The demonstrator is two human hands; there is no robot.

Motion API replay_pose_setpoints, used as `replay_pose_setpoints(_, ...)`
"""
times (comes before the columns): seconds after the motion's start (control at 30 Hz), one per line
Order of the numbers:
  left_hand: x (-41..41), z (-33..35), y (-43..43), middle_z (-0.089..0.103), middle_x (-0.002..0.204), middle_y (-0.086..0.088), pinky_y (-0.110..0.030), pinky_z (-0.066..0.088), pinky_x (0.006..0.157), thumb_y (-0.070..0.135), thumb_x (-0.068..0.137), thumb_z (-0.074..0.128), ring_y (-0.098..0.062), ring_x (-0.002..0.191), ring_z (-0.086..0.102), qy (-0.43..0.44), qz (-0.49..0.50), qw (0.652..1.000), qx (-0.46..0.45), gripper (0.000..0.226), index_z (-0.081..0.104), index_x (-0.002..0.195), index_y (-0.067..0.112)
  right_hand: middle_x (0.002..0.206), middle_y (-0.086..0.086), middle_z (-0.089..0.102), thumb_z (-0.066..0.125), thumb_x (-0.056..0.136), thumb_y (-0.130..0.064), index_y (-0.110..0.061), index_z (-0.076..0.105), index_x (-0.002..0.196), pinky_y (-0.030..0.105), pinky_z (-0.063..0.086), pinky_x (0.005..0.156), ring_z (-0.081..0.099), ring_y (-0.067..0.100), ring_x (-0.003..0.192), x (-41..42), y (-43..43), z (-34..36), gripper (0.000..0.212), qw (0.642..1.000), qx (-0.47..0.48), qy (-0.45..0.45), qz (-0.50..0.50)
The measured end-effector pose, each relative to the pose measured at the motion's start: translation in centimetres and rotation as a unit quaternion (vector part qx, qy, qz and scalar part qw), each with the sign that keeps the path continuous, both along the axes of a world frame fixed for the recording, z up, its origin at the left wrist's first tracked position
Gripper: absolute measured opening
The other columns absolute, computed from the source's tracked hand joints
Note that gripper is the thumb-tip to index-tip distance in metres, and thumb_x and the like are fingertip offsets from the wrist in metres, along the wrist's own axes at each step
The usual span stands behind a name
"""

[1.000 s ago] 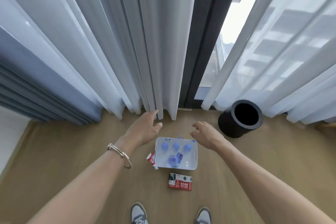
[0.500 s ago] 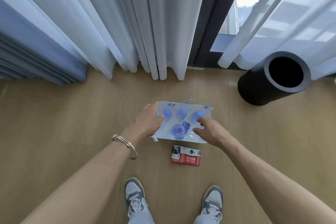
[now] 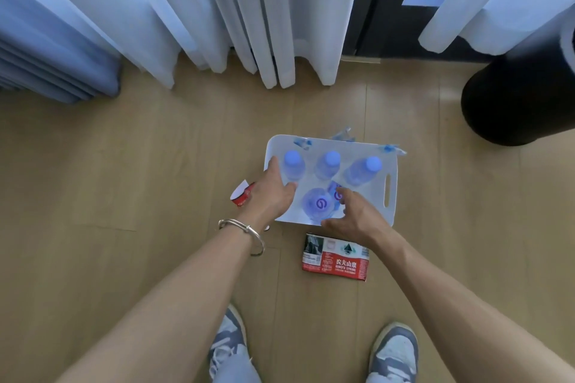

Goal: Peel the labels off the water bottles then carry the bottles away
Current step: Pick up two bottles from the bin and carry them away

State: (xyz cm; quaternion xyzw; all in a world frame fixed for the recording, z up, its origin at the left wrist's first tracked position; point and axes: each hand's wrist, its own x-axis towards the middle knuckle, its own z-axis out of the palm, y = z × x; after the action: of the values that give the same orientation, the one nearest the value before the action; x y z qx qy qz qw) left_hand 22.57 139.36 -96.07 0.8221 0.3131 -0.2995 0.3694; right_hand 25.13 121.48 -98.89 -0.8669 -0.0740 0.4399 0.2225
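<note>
Flat label [image 3: 336, 258] on floor: white characters 农夫山泉 on its red band, "NONGFU SPRING" in small capitals just under them, and a mountain logo above. Fine print at the label's left end is too small to read. Near bottle cap [image 3: 320, 204]: purple swirl mark, no legible letters.

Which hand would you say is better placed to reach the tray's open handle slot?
Right: the right hand lies nearer the handle slot; the left hand is at the tray's opposite edge.
</note>
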Motion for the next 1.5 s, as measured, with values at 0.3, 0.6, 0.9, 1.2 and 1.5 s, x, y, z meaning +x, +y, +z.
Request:
replay_pose_setpoints(0.3, 2.4, -5.7, -0.4, 0.025, 0.158, -0.007, -0.037, 0.035, 0.106, 0.018, 0.099, 0.047, -0.031, 0.14, 0.034, -0.016, 0.03, 0.999, 0.011, 0.07, 0.005, 0.154, 0.017, 0.144, 0.005, 0.038, 0.08, 0.074, -0.03, -0.018, 0.031, 0.145, 0.029, 0.042, 0.094, 0.044, 0.023, 0.126, 0.1, 1.8, -4.5, 0.087, 0.999, 0.036, -0.008, 0.003)
replay_pose_setpoints(0.6, 3.8, -8.4, -1.1, 0.058, 0.125, -0.003, -0.031, 0.044, 0.091, 0.022, 0.09, 0.064, -0.024, 0.114, 0.054, -0.099, 0.123, 0.987, -0.021, 0.044, 0.049, 0.131, 0.02, 0.146, 0.0, 0.04, 0.078, 0.076, -0.031, -0.022, 0.031, 0.146, 0.033, 0.043, 0.098, 0.045, 0.021, 0.127, 1.0, 1.4, -6.1, 0.085, 0.995, 0.068, -0.023, 0.065)
replay_pose_setpoints(0.9, 3.5, -4.2, -0.8, 0.054, 0.101, 0.001, -0.019, 0.033, 0.069, 0.016, 0.093, 0.06, -0.018, 0.09, 0.049, -0.15, 0.097, 0.983, -0.033, 0.023, 0.051, 0.115, 0.013, 0.143, -0.005, 0.048, 0.075, 0.079, -0.037, -0.024, 0.037, 0.144, 0.029, 0.04, 0.098, 0.048, 0.018, 0.127, 0.9, 0.5, -3.7, 0.077, 0.997, 0.058, -0.054, 0.02)
replay_pose_setpoints(1.2, 3.6, 12.1, 1.1, 0.047, 0.146, 0.004, -0.027, 0.035, 0.101, 0.033, 0.09, 0.064, -0.02, 0.13, 0.046, -0.139, 0.02, 0.99, -0.005, 0.059, 0.043, 0.143, 0.019, 0.119, -0.01, 0.058, 0.072, 0.072, -0.037, -0.028, 0.05, 0.126, 0.032, 0.048, 0.085, 0.058, 0.018, 0.107, 1.6, 0.5, 11.4, 0.059, 0.997, 0.054, -0.058, 0.003)
replay_pose_setpoints(1.5, 6.3, 35.5, 1.4, 0.064, 0.092, 0.007, -0.008, 0.034, 0.058, 0.045, 0.079, 0.074, -0.012, 0.082, 0.054, -0.234, -0.011, 0.972, -0.005, 0.033, 0.064, 0.096, 0.018, 0.099, -0.012, 0.063, 0.078, 0.068, -0.048, -0.033, 0.057, 0.105, 0.02, 0.05, 0.071, 0.059, 0.011, 0.086, 6.7, -0.3, 34.9, 0.046, 0.989, 0.071, -0.133, 0.012)
